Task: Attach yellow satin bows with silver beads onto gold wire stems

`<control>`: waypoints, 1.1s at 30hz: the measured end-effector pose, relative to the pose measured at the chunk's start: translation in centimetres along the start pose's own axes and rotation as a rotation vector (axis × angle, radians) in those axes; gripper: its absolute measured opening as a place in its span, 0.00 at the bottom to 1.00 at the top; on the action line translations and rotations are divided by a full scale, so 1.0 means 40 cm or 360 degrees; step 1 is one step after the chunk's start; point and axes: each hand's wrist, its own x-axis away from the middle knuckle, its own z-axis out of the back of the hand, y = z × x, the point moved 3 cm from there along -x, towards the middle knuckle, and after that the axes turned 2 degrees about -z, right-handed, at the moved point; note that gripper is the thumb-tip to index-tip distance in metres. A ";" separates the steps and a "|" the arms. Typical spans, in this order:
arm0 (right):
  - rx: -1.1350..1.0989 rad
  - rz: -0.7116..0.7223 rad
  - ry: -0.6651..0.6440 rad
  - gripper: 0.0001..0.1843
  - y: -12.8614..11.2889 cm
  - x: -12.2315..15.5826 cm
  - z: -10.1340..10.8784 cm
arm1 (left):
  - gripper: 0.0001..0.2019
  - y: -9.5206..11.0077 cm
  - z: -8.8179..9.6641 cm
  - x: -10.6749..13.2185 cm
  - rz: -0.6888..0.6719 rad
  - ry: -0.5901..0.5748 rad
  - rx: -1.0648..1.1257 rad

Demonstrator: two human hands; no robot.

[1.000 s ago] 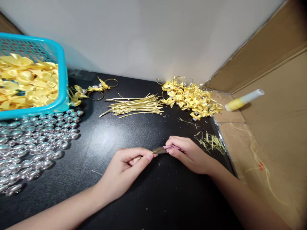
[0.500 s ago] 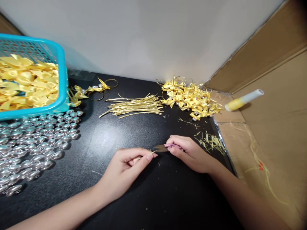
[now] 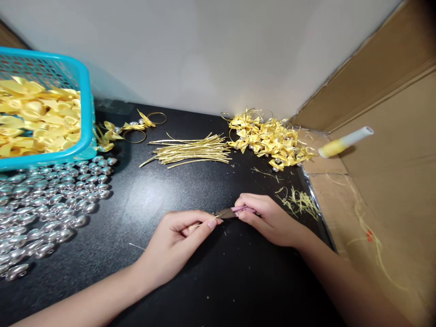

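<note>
Between thumb and fingers, my left hand (image 3: 185,238) pinches a thin gold cord (image 3: 195,225), most of it hidden in the palm. My right hand (image 3: 269,220) is closed around small thread snips (image 3: 226,213) with a pink handle. Their metal blades point left and meet the cord's end at my left fingertips; whether they touch it I cannot tell. Behind the hands lies a bundle of gold cords (image 3: 192,151). To its right is a heap of yellow ribbon bows (image 3: 265,138) with silver beads and gold loops.
A turquoise basket (image 3: 87,113) of yellow bows stands at the left, with many silver beads (image 3: 51,213) before it. Several finished bows (image 3: 136,125) lie beside it. Thread clippings (image 3: 299,202) are at the right, near a cardboard wall (image 3: 391,150) and a white-and-yellow tube (image 3: 345,142).
The snips have moved slightly left, and their blades now reach the cord's end by my left fingertips. Their blades look closer together. My left hand has barely moved.
</note>
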 end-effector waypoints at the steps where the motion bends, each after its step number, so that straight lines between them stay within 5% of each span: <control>1: -0.0001 -0.0002 0.0000 0.11 0.000 0.000 0.000 | 0.15 0.000 0.000 0.001 0.0001 0.0000 0.0001; 33: -0.0021 0.0024 0.0038 0.10 0.005 0.001 0.000 | 0.14 -0.002 -0.001 0.003 0.0025 0.0013 0.0096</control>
